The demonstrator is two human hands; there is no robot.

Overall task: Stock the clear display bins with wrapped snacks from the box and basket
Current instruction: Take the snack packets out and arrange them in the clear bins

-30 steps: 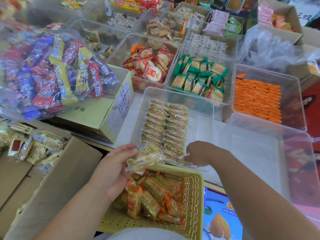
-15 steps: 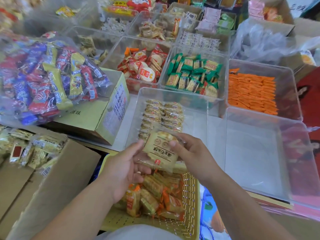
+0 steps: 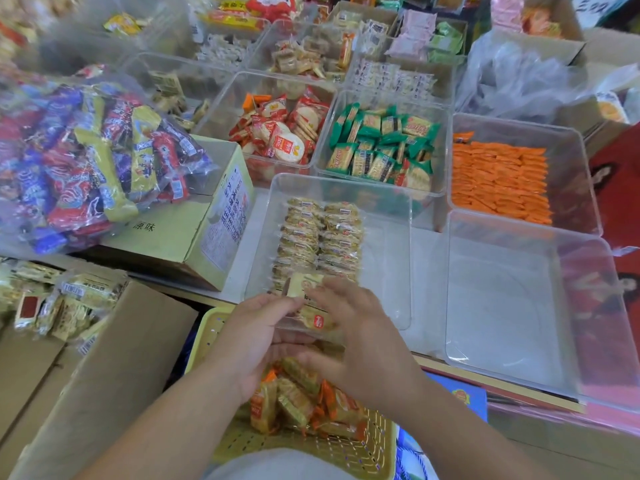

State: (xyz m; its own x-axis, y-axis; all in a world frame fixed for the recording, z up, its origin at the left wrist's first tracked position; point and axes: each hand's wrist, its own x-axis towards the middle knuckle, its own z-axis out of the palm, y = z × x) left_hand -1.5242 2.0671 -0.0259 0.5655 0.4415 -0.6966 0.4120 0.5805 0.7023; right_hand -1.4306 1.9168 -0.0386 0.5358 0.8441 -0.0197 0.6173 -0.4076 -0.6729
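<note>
A clear bin (image 3: 388,216) in front of me holds two rows of pale wrapped snacks (image 3: 320,237) along its left side. At its near edge both hands hold one pale yellow wrapped snack (image 3: 310,299). My left hand (image 3: 252,337) grips it from the left, and my right hand (image 3: 360,337) lies over its right side with fingers spread. Below the hands a yellow basket (image 3: 346,448) holds several orange-and-gold wrapped snacks (image 3: 298,400). A cardboard box (image 3: 104,375) with similar pale snacks (image 3: 69,303) stands at the lower left.
A second clear bin (image 3: 519,306) to the right has nothing in it. Behind are bins of orange packs (image 3: 498,181), green packs (image 3: 381,143) and red-white packs (image 3: 280,133). A bag of mixed colourful snacks (image 3: 86,161) lies on a pale green carton (image 3: 207,230) at the left.
Both hands carried the pale snack forward from above the basket to the near end of the bin. My right hand now covers more of the wrapper.
</note>
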